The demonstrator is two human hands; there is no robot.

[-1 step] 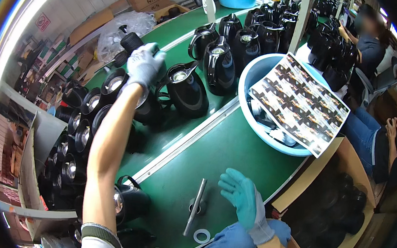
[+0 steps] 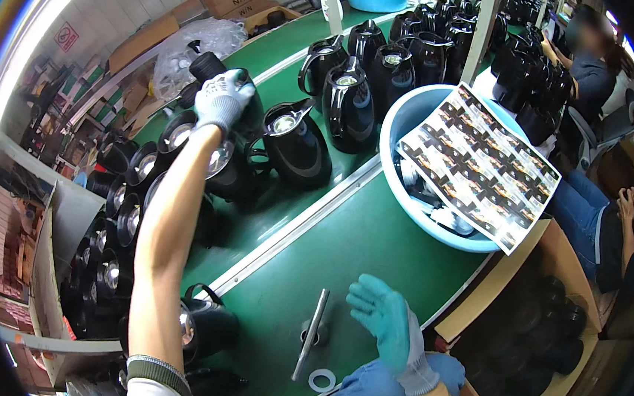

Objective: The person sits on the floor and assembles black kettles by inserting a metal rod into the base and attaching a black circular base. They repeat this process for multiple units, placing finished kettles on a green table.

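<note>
My left hand (image 2: 223,100), in a pale grey knit glove, reaches far across the green table. Its fingers curl down among black parts, and what they grip is hidden. Beside it are a black ribbed cylinder (image 2: 207,67) and a dark rounded body (image 2: 248,111). A glossy black jug (image 2: 294,142) stands upright just to the right. My right hand (image 2: 387,329), in a glove with a teal palm, hovers above my lap, open with fingers stretched out. Near it a metal rod (image 2: 311,334) lies across a small round fitting, with a white ring (image 2: 322,380) closer to me.
Several open-mouthed black vessels (image 2: 130,220) crowd the left edge. A blue basin (image 2: 394,141) holds parts under a printed sheet (image 2: 479,166). More black jugs (image 2: 350,104) stand behind. A cardboard box (image 2: 500,287) with black parts sits at right. Another person (image 2: 591,78) sits at the far right.
My left hand has shifted slightly left, with its fingers now closer to the ribbed cylinder. My right hand has sunk a little and stays open.
</note>
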